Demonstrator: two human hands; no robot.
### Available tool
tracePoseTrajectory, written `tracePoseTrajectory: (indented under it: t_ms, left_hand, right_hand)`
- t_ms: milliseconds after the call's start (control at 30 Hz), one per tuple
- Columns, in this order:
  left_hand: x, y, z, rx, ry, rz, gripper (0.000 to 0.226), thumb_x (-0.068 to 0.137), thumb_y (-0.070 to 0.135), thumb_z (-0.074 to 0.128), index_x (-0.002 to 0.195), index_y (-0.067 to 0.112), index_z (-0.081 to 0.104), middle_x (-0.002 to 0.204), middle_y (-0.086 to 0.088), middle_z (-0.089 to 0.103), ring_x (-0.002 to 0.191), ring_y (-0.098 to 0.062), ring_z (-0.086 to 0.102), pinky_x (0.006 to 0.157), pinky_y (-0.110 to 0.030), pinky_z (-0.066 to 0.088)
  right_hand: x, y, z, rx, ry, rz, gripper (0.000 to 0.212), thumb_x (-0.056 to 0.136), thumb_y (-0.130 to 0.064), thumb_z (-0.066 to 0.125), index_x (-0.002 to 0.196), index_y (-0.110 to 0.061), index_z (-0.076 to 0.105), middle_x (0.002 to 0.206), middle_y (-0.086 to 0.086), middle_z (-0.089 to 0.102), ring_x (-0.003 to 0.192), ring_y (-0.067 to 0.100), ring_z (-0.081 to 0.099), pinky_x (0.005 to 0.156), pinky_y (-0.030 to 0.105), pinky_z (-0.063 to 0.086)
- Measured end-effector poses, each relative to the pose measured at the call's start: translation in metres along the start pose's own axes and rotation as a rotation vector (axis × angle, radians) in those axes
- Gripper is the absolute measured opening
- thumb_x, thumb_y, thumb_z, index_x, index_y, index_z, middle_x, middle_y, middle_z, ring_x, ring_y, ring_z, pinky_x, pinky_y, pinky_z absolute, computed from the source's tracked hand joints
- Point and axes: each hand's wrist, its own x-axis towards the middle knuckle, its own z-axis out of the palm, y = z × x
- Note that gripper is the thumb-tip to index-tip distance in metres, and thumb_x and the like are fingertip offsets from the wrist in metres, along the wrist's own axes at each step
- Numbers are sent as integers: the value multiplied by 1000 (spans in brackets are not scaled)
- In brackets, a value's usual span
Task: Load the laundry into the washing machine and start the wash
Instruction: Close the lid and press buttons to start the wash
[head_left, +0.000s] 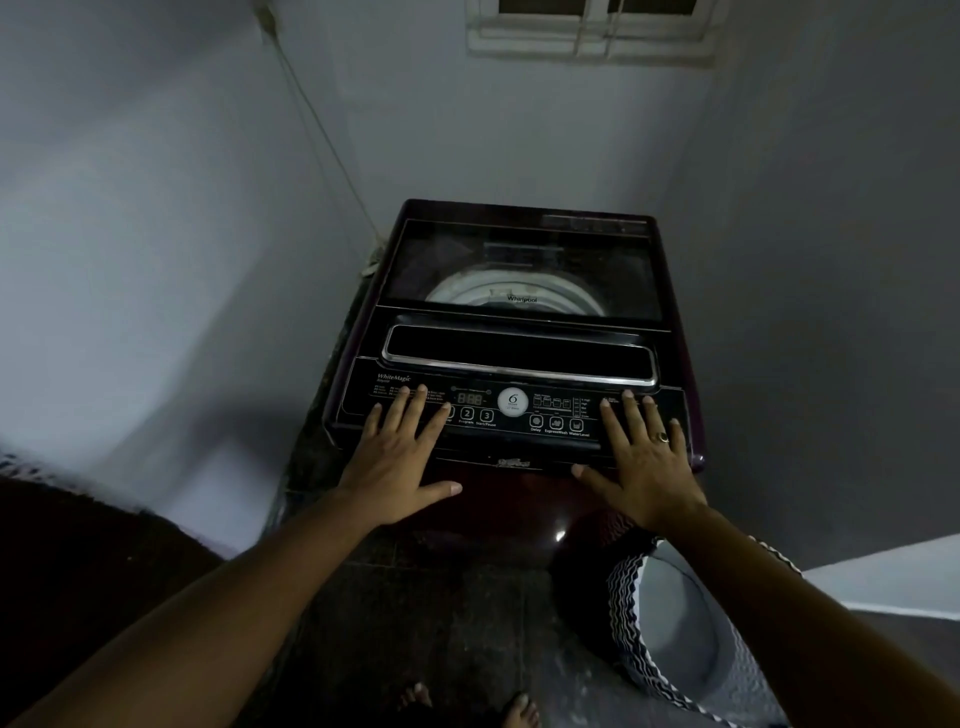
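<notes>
Head camera looking forward and down from standing height.

The single wide-angle view is facing a corner of the room, tilting down onto the top-loading washing machine (519, 332), which is sitting centre frame with its control panel (511, 410) on the near side. Both forearms are reaching in from the bottom edge, so the lens is sitting close behind them. The window (592, 26) is cropping at the far top, bare toes (519, 709) at the near bottom.

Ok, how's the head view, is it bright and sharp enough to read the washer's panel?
Head view: dim, with wide-angle bending at the walls. The control panel is legible only in part; Start/Pause reads, the small print blurs. A glare spot sits on the washing machine front.
</notes>
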Motion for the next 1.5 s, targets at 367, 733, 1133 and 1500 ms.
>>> tracePoseTrajectory:
  t_ms: [367, 733, 1133, 1500]
  left_hand:
    - [3, -5, 0, 22, -19, 42, 112, 77, 88, 39, 158, 31, -12, 165, -16, -16, 153, -35, -11, 121, -59, 15]
    - [2, 3, -4, 22, -106, 17, 126, 69, 93, 41, 155, 27, -23, 160, -20, -30, 149, -38, -24, 121, -62, 5]
    - [-3, 16, -8, 2, -126, -25, 124, 66, 97, 36, 154, 33, -22, 161, -23, -23, 150, -42, -18, 121, -61, 7]
    - [1, 28, -11, 36, -147, -60, 126, 64, 96, 43, 152, 36, -25, 160, -28, -21, 149, -47, -14, 119, -65, 11]
  right_hand:
    - [-1, -1, -3, 22, -24, -15, 113, 79, -96, 14, 161, -23, -13, 168, 11, -17, 154, 32, -21, 124, 60, -4]
    - [1, 6, -16, 13, -90, -42, 114, 78, -92, 32, 162, -26, -10, 169, 12, -15, 156, 33, -13, 125, 58, 3]
    - [-15, -7, -7, -58, -73, 13, 116, 80, -89, 36, 160, -25, -17, 167, 17, -18, 155, 39, -12, 123, 60, 5]
    - [-15, -2, -9, -25, -101, -8, 123, 74, -91, 42, 160, -25, -18, 167, 17, -20, 154, 39, -17, 123, 61, 3]
